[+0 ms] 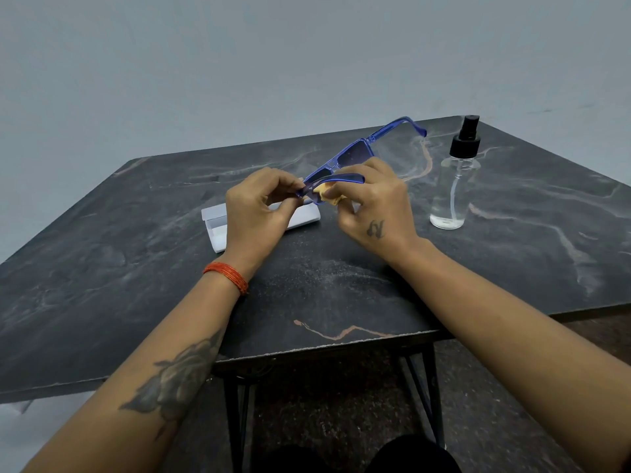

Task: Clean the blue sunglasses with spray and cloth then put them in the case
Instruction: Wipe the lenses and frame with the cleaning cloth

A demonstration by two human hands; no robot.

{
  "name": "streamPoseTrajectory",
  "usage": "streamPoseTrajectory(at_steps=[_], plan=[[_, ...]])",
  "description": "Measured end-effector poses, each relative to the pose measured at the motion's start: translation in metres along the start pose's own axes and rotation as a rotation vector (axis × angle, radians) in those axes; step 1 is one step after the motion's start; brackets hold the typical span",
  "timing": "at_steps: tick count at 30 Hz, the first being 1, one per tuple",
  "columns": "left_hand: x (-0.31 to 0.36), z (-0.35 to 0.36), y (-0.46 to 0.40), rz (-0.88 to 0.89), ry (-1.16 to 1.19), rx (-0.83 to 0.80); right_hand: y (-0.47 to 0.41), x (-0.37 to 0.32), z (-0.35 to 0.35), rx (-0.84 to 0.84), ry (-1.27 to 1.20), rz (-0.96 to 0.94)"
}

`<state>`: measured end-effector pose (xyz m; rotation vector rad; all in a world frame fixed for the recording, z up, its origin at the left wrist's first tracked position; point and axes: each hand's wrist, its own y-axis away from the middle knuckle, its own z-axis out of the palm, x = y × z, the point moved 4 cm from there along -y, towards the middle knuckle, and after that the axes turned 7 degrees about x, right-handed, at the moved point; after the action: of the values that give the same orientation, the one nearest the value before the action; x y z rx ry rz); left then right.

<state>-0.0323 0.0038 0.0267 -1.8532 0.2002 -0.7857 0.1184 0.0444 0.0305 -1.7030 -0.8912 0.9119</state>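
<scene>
Grey plain wall is seen behind a dark marbled counter [341, 285] on black metal legs. A white case [218, 227] lies open on it, a clear spray bottle [452, 186] stands to the right. Blue sunglasses [351, 155] are held above the case: left hand [256, 213] grip pinched on the frame corner, right hand [372, 203] grip pressing a yellow cloth [329, 194] against a lens.

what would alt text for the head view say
Two hands hold blue sunglasses above a dark table; the right hand rubs a lens with a yellow cloth. A white case and spray bottle stand nearby.
</scene>
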Motion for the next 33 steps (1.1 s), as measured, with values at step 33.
streamPoseTrajectory(at_steps=[33], plan=[[-0.001,0.0,0.001,-0.018,0.028,-0.013,0.003,-0.002,0.008,-0.145,-0.083,0.021]])
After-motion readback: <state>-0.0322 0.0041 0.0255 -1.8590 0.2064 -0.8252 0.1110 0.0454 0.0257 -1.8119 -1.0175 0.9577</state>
